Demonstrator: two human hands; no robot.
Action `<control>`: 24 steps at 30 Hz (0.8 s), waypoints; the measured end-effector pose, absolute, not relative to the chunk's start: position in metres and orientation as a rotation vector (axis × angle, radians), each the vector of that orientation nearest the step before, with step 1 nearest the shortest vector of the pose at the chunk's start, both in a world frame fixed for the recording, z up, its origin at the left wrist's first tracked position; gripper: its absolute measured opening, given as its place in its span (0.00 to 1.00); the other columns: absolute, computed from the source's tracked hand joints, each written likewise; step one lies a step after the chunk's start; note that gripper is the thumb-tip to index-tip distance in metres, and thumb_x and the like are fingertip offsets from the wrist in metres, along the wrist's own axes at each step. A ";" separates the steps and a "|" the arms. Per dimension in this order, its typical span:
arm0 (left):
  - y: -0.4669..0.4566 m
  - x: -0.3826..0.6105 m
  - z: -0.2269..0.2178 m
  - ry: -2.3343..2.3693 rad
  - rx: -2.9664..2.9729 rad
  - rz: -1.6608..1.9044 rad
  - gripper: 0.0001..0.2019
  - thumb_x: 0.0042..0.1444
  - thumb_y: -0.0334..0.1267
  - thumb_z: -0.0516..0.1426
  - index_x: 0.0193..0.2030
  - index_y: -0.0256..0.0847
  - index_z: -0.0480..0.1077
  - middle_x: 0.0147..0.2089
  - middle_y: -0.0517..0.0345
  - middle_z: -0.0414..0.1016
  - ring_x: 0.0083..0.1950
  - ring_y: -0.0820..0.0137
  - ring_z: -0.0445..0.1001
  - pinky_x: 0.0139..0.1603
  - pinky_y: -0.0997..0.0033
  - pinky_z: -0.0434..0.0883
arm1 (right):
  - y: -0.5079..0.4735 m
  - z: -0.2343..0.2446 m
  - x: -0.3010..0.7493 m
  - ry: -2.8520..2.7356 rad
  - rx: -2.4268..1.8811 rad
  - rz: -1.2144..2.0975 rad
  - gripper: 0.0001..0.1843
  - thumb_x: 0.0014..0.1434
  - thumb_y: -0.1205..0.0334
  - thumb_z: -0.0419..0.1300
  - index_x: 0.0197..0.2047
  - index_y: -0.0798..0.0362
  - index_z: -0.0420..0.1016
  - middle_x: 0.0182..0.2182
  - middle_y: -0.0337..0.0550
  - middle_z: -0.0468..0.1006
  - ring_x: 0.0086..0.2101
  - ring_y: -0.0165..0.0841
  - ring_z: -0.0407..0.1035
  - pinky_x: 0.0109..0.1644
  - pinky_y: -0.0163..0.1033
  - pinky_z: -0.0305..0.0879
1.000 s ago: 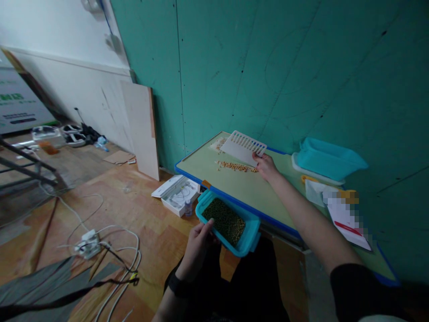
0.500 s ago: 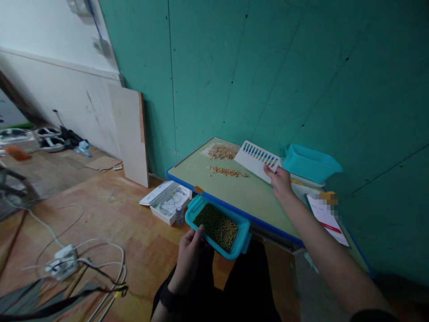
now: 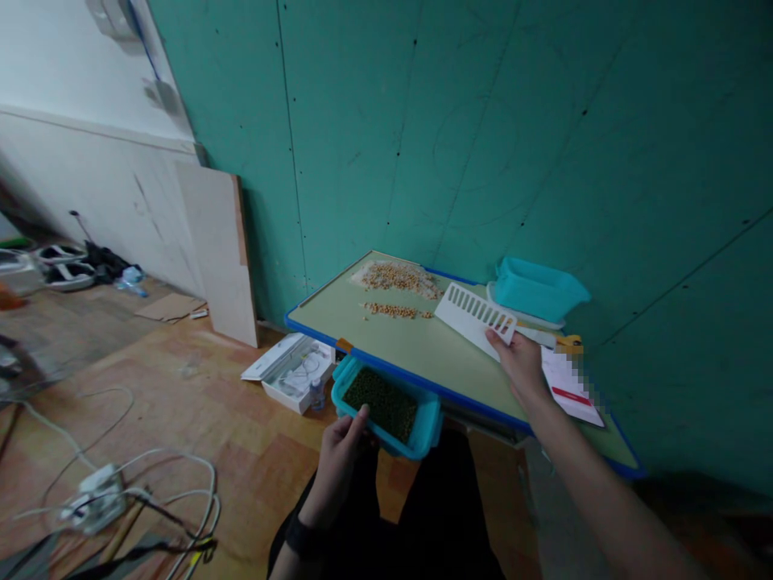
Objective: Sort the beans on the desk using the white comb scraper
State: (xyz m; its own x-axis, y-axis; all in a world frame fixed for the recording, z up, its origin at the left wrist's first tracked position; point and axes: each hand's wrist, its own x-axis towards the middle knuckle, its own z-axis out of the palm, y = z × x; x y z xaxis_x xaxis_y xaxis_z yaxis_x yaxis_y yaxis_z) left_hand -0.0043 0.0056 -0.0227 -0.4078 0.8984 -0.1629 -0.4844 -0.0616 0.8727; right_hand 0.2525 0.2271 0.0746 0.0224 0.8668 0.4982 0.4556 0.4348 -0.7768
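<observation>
My left hand [image 3: 339, 455] grips the near left rim of a turquoise plastic tub [image 3: 427, 431], thumb over the edge, just below the table's front edge. Dark green beans [image 3: 380, 401] fill most of what shows inside it. Over the table, my right hand [image 3: 520, 364] is closed on a white slotted plastic scraper [image 3: 468, 321], its slots along the far side. Left of the scraper runs a thin row of yellow soybeans [image 3: 392, 310]. Behind that row lies a larger heap of soybeans [image 3: 398, 278], partly on what looks like clear plastic.
The pale green table [image 3: 392, 346] has a blue edge and stands against a green wall. At its right are another turquoise tub [image 3: 537, 288], a yellow-handled item [image 3: 569, 341] and a printed sheet [image 3: 571, 385]. On the floor are an open white box [image 3: 293, 374] and a power strip [image 3: 97, 495] with cables.
Yellow soybeans that showed at the tub's right end are no longer visible; green beans cover that part. The scraper has shifted slightly right and nearer, away from the soybean heap. The view has turned slightly.
</observation>
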 end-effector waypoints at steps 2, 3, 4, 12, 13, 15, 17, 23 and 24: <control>0.005 -0.005 -0.025 1.151 0.530 1.673 0.24 0.50 0.57 0.67 0.21 0.37 0.70 0.20 0.57 0.73 0.22 0.72 0.70 0.25 0.75 0.66 | 0.226 0.076 0.250 -1.585 -1.204 0.483 0.26 0.54 0.40 0.64 0.44 0.54 0.82 0.41 0.50 0.85 0.49 0.49 0.76 0.55 0.51 0.68; 0.006 -0.005 -0.025 1.154 0.522 1.667 0.24 0.50 0.57 0.67 0.21 0.37 0.70 0.20 0.57 0.73 0.22 0.72 0.70 0.25 0.75 0.67 | 0.225 0.077 0.249 -1.578 -1.210 0.486 0.25 0.54 0.40 0.64 0.43 0.54 0.82 0.41 0.51 0.85 0.49 0.49 0.76 0.55 0.51 0.68; 0.006 -0.006 -0.025 1.155 0.508 1.663 0.24 0.49 0.57 0.68 0.20 0.37 0.70 0.19 0.57 0.73 0.22 0.72 0.71 0.25 0.75 0.67 | 0.223 0.079 0.248 -1.576 -1.212 0.495 0.25 0.53 0.41 0.64 0.42 0.54 0.82 0.41 0.51 0.85 0.48 0.49 0.76 0.55 0.51 0.68; 0.006 -0.007 -0.023 1.112 0.485 1.668 0.24 0.47 0.57 0.69 0.21 0.37 0.70 0.19 0.58 0.72 0.22 0.71 0.72 0.26 0.74 0.68 | 0.220 0.081 0.241 -1.508 -1.208 0.612 0.26 0.50 0.40 0.67 0.40 0.55 0.82 0.40 0.51 0.85 0.46 0.49 0.76 0.52 0.50 0.68; 0.006 -0.007 -0.025 1.104 0.482 1.676 0.24 0.48 0.57 0.68 0.21 0.37 0.70 0.19 0.58 0.72 0.22 0.71 0.72 0.26 0.74 0.68 | 0.220 0.081 0.241 -1.502 -1.210 0.625 0.27 0.49 0.40 0.67 0.41 0.55 0.82 0.40 0.51 0.85 0.45 0.49 0.76 0.52 0.50 0.68; 0.006 -0.007 -0.028 1.091 0.487 1.681 0.24 0.49 0.56 0.68 0.21 0.37 0.70 0.19 0.58 0.72 0.22 0.71 0.72 0.26 0.74 0.67 | 0.220 0.082 0.240 -1.497 -1.214 0.651 0.28 0.48 0.39 0.67 0.41 0.56 0.83 0.40 0.51 0.85 0.44 0.49 0.77 0.51 0.50 0.68; 0.006 -0.007 -0.029 1.088 0.496 1.679 0.24 0.49 0.56 0.67 0.22 0.37 0.70 0.20 0.58 0.72 0.23 0.71 0.72 0.26 0.74 0.67 | 0.219 0.084 0.238 -1.496 -1.221 0.670 0.29 0.47 0.37 0.67 0.40 0.56 0.83 0.39 0.51 0.85 0.43 0.48 0.77 0.50 0.50 0.69; 0.007 -0.007 -0.028 1.113 0.497 1.678 0.24 0.48 0.57 0.68 0.21 0.37 0.70 0.19 0.59 0.72 0.22 0.72 0.71 0.25 0.74 0.68 | 0.216 0.088 0.235 -1.473 -1.205 0.704 0.30 0.44 0.35 0.69 0.37 0.55 0.83 0.39 0.52 0.85 0.43 0.48 0.77 0.50 0.50 0.70; 0.007 -0.007 -0.028 1.107 0.494 1.680 0.24 0.48 0.57 0.68 0.21 0.38 0.70 0.19 0.59 0.71 0.22 0.72 0.71 0.25 0.74 0.68 | 0.216 0.088 0.234 -1.473 -1.203 0.708 0.30 0.44 0.36 0.69 0.37 0.55 0.83 0.40 0.52 0.85 0.43 0.48 0.77 0.50 0.50 0.70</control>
State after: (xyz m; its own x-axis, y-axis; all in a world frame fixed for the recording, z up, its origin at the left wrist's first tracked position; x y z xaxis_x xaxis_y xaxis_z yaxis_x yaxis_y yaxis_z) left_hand -0.0074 0.0068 -0.0281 -0.3956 0.9000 -0.1829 -0.5232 -0.0572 0.8503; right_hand 0.2342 0.2156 0.0875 0.0644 0.9335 0.3528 0.3078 0.3177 -0.8968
